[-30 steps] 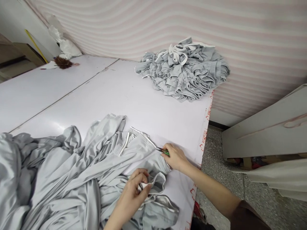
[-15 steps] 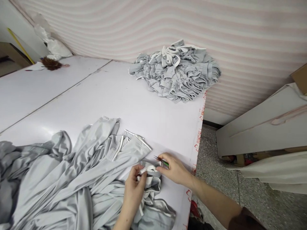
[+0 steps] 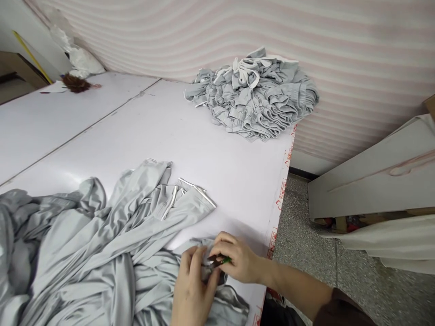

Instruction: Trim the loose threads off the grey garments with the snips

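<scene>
Near the table's right edge, my left hand is closed on the grey fabric of a garment with white edging. My right hand is wrapped round small thread snips with green on the handle. The blades point left, toward the fingers of my left hand, and both hands are close together over the cloth. My fingers hide the exact spot where blades and cloth meet. To the left spreads a loose heap of grey garments, some with white-edged hems.
A bunched pile of grey garments sits at the table's far right corner, by the striped curtain. On the white table a brown tuft lies near a white plastic bag. Speckled floor shows beyond the right edge.
My right hand has moved down and left with the snips, close against my left hand. The white strip between my hands is now hidden, and my left hand has turned over the cloth.
</scene>
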`<control>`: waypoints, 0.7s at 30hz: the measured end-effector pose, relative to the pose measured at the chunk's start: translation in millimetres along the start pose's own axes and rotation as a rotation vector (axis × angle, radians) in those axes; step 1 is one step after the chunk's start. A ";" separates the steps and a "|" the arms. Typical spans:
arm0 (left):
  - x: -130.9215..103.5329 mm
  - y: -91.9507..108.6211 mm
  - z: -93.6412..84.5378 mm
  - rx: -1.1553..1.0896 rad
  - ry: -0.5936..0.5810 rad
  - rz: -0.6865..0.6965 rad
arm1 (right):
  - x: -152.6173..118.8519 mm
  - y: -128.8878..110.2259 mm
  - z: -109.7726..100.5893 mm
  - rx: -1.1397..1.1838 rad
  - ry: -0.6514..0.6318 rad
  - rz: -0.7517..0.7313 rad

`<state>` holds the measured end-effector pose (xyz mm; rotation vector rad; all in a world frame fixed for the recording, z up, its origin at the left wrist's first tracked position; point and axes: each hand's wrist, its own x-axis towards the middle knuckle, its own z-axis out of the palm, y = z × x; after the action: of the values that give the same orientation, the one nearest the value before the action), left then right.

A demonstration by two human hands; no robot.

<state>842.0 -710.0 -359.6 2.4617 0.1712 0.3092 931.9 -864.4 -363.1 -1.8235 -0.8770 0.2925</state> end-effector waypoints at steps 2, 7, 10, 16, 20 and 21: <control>3.2 -6.4 2.2 0.050 0.079 0.136 | -3.6 -0.9 0.7 -0.080 0.040 0.091; -2.9 -14.2 9.7 0.097 0.245 0.295 | -6.5 10.9 -7.0 -0.142 0.083 0.320; -5.5 -11.2 12.0 0.040 0.287 0.246 | -6.2 12.3 -11.5 -0.102 0.101 0.274; -1.2 -9.8 8.5 0.064 0.298 0.284 | -1.5 -7.4 -20.9 -0.060 -0.011 0.241; 1.5 -9.3 5.5 0.090 0.327 0.328 | 3.3 -15.7 -22.9 -0.194 -0.121 0.228; 1.9 -9.0 5.2 0.093 0.326 0.339 | 4.4 -16.2 -22.5 -0.230 -0.134 0.222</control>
<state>844.8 -705.6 -368.8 2.5121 -0.1001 0.8671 940.8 -874.1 -338.4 -2.1406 -0.8267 0.4748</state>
